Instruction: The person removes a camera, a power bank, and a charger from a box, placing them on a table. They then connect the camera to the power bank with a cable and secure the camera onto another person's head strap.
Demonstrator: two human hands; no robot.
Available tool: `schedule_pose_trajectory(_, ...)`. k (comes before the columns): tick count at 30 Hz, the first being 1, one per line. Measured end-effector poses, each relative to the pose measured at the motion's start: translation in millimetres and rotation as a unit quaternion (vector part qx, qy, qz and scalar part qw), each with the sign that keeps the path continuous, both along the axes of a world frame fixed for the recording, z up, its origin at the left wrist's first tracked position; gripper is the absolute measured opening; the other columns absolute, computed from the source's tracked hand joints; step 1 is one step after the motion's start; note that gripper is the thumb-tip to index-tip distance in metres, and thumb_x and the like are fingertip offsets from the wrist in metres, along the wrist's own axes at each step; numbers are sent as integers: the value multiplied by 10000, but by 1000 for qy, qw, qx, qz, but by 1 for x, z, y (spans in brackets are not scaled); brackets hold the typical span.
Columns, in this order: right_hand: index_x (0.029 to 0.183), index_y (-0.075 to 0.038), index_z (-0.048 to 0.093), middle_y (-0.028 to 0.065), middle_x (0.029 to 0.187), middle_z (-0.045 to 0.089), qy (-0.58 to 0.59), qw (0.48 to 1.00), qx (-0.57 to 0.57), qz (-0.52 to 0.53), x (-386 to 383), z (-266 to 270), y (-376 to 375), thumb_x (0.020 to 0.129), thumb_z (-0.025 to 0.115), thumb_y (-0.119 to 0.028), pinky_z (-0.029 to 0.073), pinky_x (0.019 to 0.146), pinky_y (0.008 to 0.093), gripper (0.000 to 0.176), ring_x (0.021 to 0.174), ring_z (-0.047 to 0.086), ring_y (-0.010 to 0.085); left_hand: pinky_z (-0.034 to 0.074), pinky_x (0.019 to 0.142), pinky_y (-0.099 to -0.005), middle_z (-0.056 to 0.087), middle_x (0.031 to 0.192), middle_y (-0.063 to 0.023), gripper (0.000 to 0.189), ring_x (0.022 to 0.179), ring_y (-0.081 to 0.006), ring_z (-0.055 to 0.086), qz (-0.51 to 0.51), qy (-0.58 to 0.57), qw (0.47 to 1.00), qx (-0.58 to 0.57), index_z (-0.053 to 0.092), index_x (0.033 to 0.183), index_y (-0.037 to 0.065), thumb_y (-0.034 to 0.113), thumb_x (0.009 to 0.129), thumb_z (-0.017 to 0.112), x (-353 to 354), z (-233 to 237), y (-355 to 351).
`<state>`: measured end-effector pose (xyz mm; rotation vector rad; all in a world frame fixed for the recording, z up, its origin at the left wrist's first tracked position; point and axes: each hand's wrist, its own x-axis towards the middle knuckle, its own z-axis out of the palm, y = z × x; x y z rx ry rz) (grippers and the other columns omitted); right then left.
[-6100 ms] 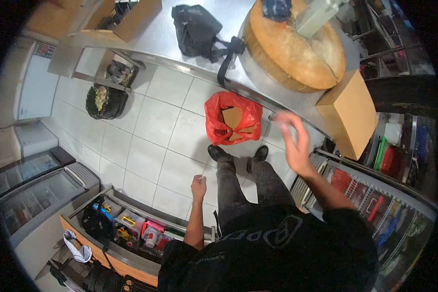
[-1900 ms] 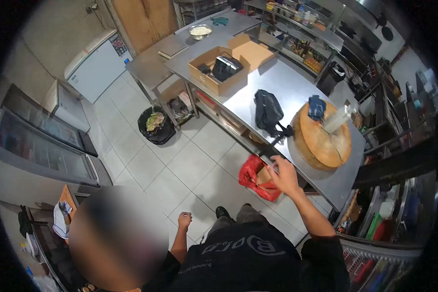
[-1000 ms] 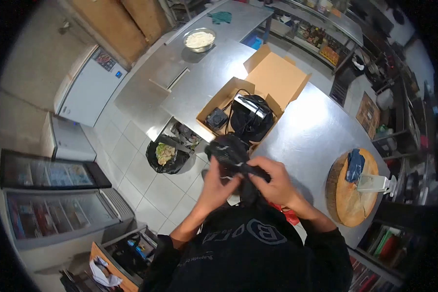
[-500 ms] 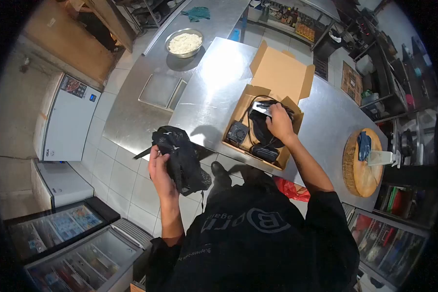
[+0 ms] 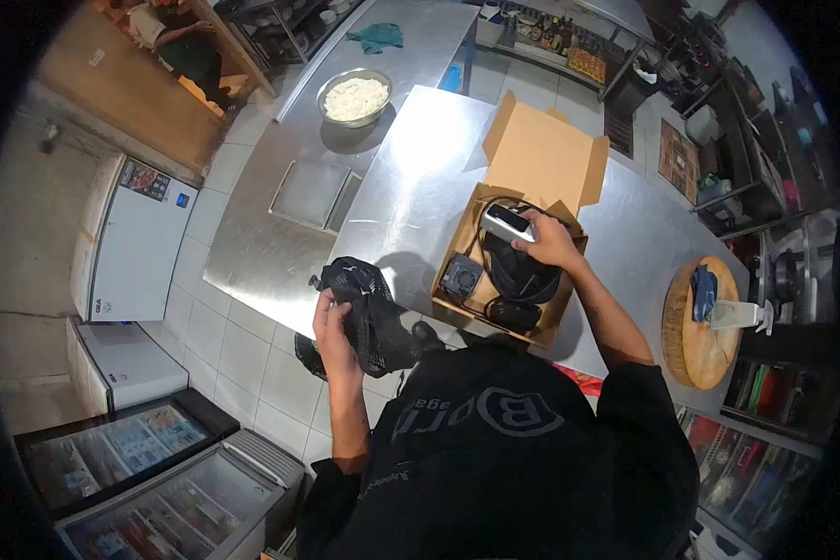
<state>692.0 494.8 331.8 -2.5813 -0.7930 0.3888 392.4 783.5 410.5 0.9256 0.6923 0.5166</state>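
My left hand (image 5: 336, 336) is closed on a black mesh bag (image 5: 369, 313), which hangs in loose folds left of the box, over the tiled floor. A small toggle-like piece sticks out at its upper left. My right hand (image 5: 551, 245) grips a small silver device with a dark face (image 5: 509, 222), inside the open cardboard box (image 5: 448, 289). Beneath that hand lies soft black material (image 5: 518, 275). Also in the box are a square black unit with a grille (image 5: 461, 275), a rounded black item (image 5: 513, 315) and black cable. The box lid (image 5: 546, 145) is folded back.
The box stands on a steel table (image 5: 411, 168). A bowl of white food (image 5: 355, 101) and a teal cloth (image 5: 376, 37) sit farther off. At right is a round wooden board (image 5: 700, 336) with a plastic container (image 5: 735, 315). A person (image 5: 182, 42) is at the doorway; freezers line the left.
The silver device has turned so its dark face shows more. The mesh bag has shifted and its folds hang differently. The person at the doorway has come further into view.
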Motion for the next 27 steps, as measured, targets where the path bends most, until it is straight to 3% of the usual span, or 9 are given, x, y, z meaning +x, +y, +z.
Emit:
schedule_pose_trajectory(4, 1241, 42, 652, 176, 1081, 731, 153, 973, 173, -5, 4, 12, -13, 914, 745, -434, 568, 861, 392, 586, 999, 717, 264, 548, 837, -274, 691, 1033, -63, 268, 916, -140, 674, -23, 7, 1000, 8, 595, 1187, 13, 42, 944, 485, 19, 2, 1)
schedule_pose_trajectory(6, 1262, 14, 659, 145, 1110, 730, 456, 859, 222, -67, -2, 59, -16, 965, 705, -421, 583, 723, 314, 528, 890, 719, 186, 549, 837, -274, 691, 1028, -62, 266, 911, -140, 675, -26, 13, 1000, 14, 597, 1179, 19, 44, 936, 494, 31, 8, -2)
schedule_pose_trajectory(8, 1375, 11, 577, 144, 1099, 723, 493, 831, 251, -65, -8, 67, -27, 988, 690, -345, 555, 707, 262, 537, 836, 696, 144, 549, 838, -273, 691, 1022, -61, 264, 907, -140, 676, -29, 18, 999, 18, 600, 1172, 25, 46, 927, 503, 41, 16, -8)
schedule_pose_trajectory(11, 1491, -48, 449, 170, 1195, 684, 577, 677, 454, -47, -34, 83, -39, 981, 669, -260, 581, 762, 325, 595, 923, 703, 220, 547, 834, -269, 693, 1022, -59, 256, 899, -136, 672, -50, 16, 998, 21, 604, 1161, 31, 53, 923, 512, 53, 22, -16)
schedule_pose_trajectory(14, 1502, -53, 395, 186, 1199, 677, 549, 635, 544, 0, -47, 92, -40, 993, 661, -249, 587, 803, 362, 606, 989, 702, 244, 543, 829, -265, 696, 1027, -56, 249, 891, -131, 668, -69, -1, 997, 34, 612, 1152, 34, 54, 925, 509, 64, 14, -19)
schedule_pose_trajectory(19, 1352, -65, 473, 114, 986, 633, 468, 700, 533, -85, -55, 89, -38, 991, 619, -449, 554, 750, 330, 547, 841, 655, 172, 539, 829, -264, 693, 1035, -48, 240, 911, -128, 666, -85, 11, 994, 73, 623, 1136, 30, 48, 927, 506, 74, -5, -22)
schedule_pose_trajectory(23, 1317, -43, 508, 109, 1008, 648, 413, 730, 537, -90, -55, 83, -40, 980, 649, -463, 556, 774, 349, 557, 862, 664, 195, 549, 834, -270, 691, 1036, -49, 242, 925, -133, 668, -126, -13, 990, 58, 625, 1139, 25, 47, 929, 506, 75, 2, -29)
schedule_pose_trajectory(25, 1285, -33, 546, 126, 1040, 678, 106, 868, 479, -76, -60, 87, -33, 949, 713, -419, 559, 809, 383, 538, 899, 690, 262, 563, 845, -282, 692, 1033, -61, 246, 932, -147, 678, -115, -23, 992, 43, 623, 1142, 19, 55, 928, 509, 76, 5, -32)
schedule_pose_trajectory(27, 1286, -40, 555, 133, 1065, 687, 14, 914, 397, -76, -70, 113, -36, 920, 752, -395, 558, 830, 396, 546, 926, 695, 294, 568, 849, -287, 692, 1034, -68, 247, 936, -156, 682, -119, -23, 992, 45, 621, 1141, 15, 58, 924, 512, 75, 15, -36)
